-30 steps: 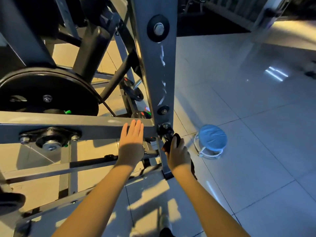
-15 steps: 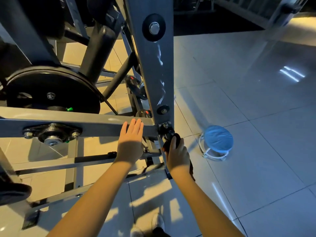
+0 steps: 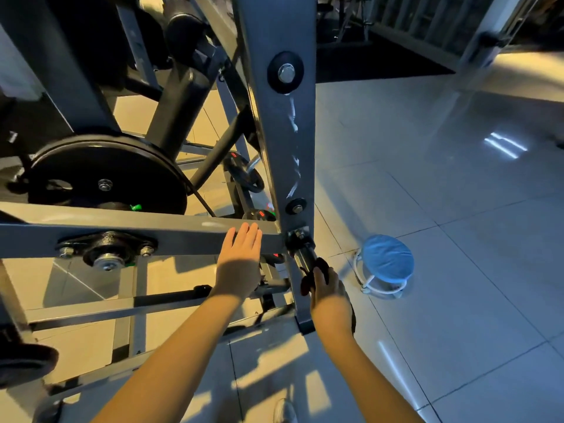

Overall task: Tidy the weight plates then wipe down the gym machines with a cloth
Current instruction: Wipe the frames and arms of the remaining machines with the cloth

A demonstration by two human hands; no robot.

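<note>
Cloth [image 3: 317, 271], dark, crumpled, gripped against grey steel post [image 3: 276, 141]

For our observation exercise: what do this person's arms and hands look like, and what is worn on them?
The left forearm and right forearm are bare to the frame's bottom edge; no sleeves show. The left hand and right hand wear no gloves, and no watch, bracelet or ring is visible. The dark fabric beside the right wrist is the cloth, not a cuff.
</note>
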